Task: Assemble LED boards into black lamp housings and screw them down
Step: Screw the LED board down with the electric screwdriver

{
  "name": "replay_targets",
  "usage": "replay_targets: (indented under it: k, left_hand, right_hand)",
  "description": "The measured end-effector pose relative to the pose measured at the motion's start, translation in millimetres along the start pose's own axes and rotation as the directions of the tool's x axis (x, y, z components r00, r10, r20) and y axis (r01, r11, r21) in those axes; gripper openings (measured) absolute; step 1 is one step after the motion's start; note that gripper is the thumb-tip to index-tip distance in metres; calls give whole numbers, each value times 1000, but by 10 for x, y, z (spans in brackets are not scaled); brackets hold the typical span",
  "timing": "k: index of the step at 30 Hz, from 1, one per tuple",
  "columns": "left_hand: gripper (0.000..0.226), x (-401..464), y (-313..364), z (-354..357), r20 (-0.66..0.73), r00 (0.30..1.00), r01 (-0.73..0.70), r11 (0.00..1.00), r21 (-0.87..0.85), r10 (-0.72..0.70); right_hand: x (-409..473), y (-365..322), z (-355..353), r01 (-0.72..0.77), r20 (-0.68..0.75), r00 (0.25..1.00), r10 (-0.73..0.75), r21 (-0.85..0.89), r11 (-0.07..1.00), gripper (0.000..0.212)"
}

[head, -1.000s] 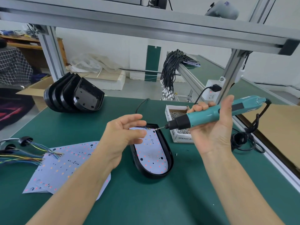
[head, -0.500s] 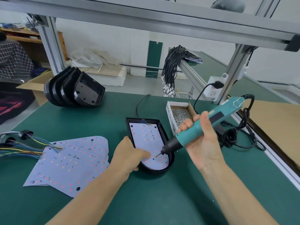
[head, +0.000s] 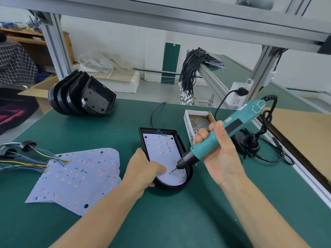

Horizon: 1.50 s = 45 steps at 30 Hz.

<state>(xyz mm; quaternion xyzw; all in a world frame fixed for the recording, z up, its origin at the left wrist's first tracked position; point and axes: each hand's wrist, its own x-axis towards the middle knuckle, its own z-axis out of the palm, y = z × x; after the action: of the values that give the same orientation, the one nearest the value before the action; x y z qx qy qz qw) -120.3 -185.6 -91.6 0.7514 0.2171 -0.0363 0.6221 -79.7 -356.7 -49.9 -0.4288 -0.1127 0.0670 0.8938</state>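
Note:
A black lamp housing [head: 180, 140] lies flat on the green table with a white LED board [head: 161, 149] seated inside it. My left hand [head: 143, 169] rests on the housing's near left rim, its fingertips pressing the board near a screw hole. My right hand [head: 216, 149] grips a teal electric screwdriver [head: 231, 129], tilted down to the left. The bit tip touches the board at a hole close to my left fingertips.
Loose LED boards [head: 78, 174] with coloured wires [head: 23, 161] lie at the left. A stack of black housings [head: 80, 97] stands at the back left. A white box of screws [head: 198, 122] sits behind the screwdriver, whose coiled cord [head: 259, 145] lies at the right.
My right hand swung the screwdriver from level in the air down onto the board. My left hand dropped from above the housing onto its near rim and the board.

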Motion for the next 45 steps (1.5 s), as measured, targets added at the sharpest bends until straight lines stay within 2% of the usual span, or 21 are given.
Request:
replay_targets:
  k: [3, 7, 12, 16, 18, 20, 22, 23, 25, 26, 28, 32, 36, 40, 41, 42, 43, 44, 45]
  left_hand:
    - [39, 17, 8, 21, 0, 1000, -5, 1000, 1, 5]
    - [37, 21, 9, 29, -6, 1000, -8, 1000, -1, 8]
    - [37, 28, 13, 28, -3, 1000, -12, 1000, -5, 12]
    - [37, 42, 9, 30, -1, 1000, -19, 1000, -18, 19]
    - [36, 38, -10, 19, 12, 1000, -14, 999, -49, 15]
    - [36, 40, -34, -15, 28, 1000, -12, 997, -81, 14]
    - [38, 50, -56, -84, 3, 1000, -22, 990, -136, 22]
    - [38, 55, -59, -132, -27, 999, -32, 984, -178, 28]
    - [37, 65, -23, -268, -90, 995, -76, 954, -289, 52]
    - [38, 71, 23, -349, -114, 991, -105, 931, -349, 69]
    - [40, 91, 163, -512, -136, 983, -168, 885, -435, 120]
    - [44, 91, 472, -720, -90, 969, -245, 834, -495, 231]
    - [45, 14, 597, -680, -46, 969, -234, 849, -474, 242]
    - [43, -120, 588, -516, 16, 982, -152, 842, -518, 187]
    - [43, -166, 567, -464, 25, 985, -133, 843, -522, 171]
    - [42, -221, 536, -410, 28, 988, -115, 843, -526, 152]
    - [42, -270, 499, -354, 19, 991, -106, 844, -526, 136]
    - [43, -321, 462, -296, 3, 992, -103, 847, -521, 123]
    - [43, -376, 422, -230, -13, 993, -111, 853, -510, 121]
  right_hand:
    - [-7, -22, 30, -6, 125, 992, 15, -70, 998, 59]
    - [10, -77, 84, 5, 331, 942, 58, -187, 982, 45]
    - [100, -113, 108, -3, 477, 870, 129, -257, 966, 35]
    - [155, -138, 93, -14, 553, 814, 179, -290, 957, 36]
    - [170, -125, 110, -18, 506, 856, 102, -168, 986, 40]
    - [213, -167, 115, -21, 361, 932, 2, 50, 999, 46]
    - [253, -300, 76, -31, 190, 982, 3, 140, 990, 55]
    - [260, -374, 36, -59, 119, 992, 47, 100, 993, 61]
    - [253, -452, -64, -159, 0, 987, 161, -143, 977, 68]
    - [235, -441, -103, -220, -62, 975, 211, -305, 927, 69]
    - [190, -342, -135, -312, -182, 950, 253, -581, 752, 66]
    - [127, -68, -86, -283, -219, 947, 235, -913, 293, 51]
    - [131, 239, -9, -201, -240, 950, 199, -959, -198, 48]
    - [91, 358, 23, -109, -212, 969, 124, -826, -554, 55]
    - [97, 324, 18, -82, -199, 971, 130, -795, -601, 53]
    - [116, 263, 31, -129, -224, 966, 129, -849, -512, 47]
    - [69, 149, 4, -204, -242, 957, 161, -953, -222, 40]
    - [3, 13, 7, -289, -248, 942, 228, -942, 171, 36]
    - [-43, -79, -3, -340, -228, 935, 271, -792, 508, 39]
